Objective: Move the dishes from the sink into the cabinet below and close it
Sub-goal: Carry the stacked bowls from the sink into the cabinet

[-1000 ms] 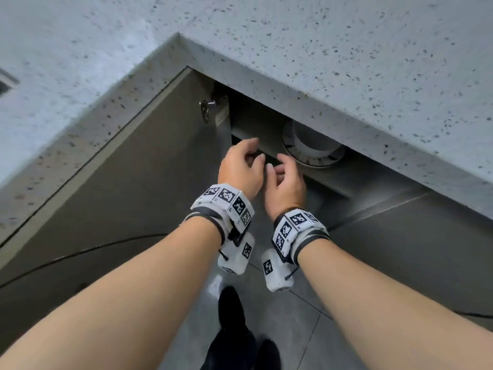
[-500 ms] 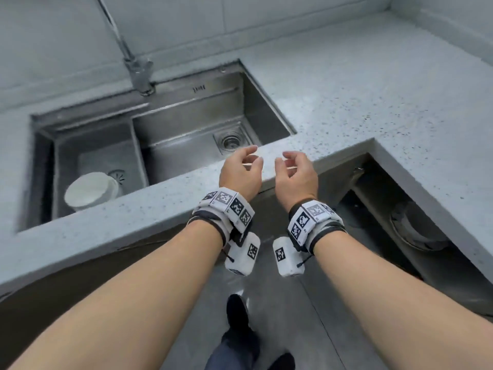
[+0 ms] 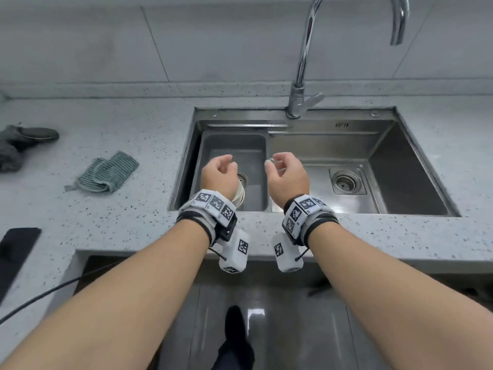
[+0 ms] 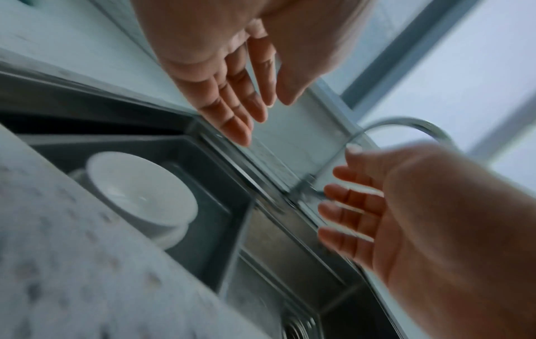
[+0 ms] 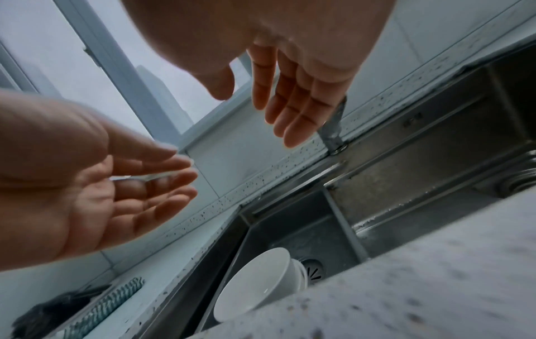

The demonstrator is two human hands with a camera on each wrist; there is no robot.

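1. Worktop (image 3: 128, 231): speckled grey stone, spans the whole width of the head view; its front edge runs under both wrists.
2. Sink (image 3: 416, 161): stainless steel, two basins, set into the worktop. The smaller basin is on the left, the larger one with a round drain on the right.
3. Faucet (image 3: 302, 76): chrome gooseneck, mounted at the sink's back rim between the basins.
4. Striped cloth (image 3: 105, 173): lies crumpled on the worktop left of the sink. A dark grey cloth (image 3: 18, 145) lies farther left, well apart from it.
5. Left hand (image 3: 218, 173): hovers over the left basin, palm inward. Fingers (image 4: 232, 107) are loosely extended and spread; they hold nothing.
6. Right hand (image 3: 286, 174): hovers over the divider between the basins, just beside the left hand, not touching it. Fingers (image 5: 293, 107) are relaxed and slightly bent, and grip nothing.
7. White bowls (image 5: 258, 286): stacked and tilted on their side in the left basin, near its front wall, beside the small drain. In the head view they are mostly hidden under the left wrist.
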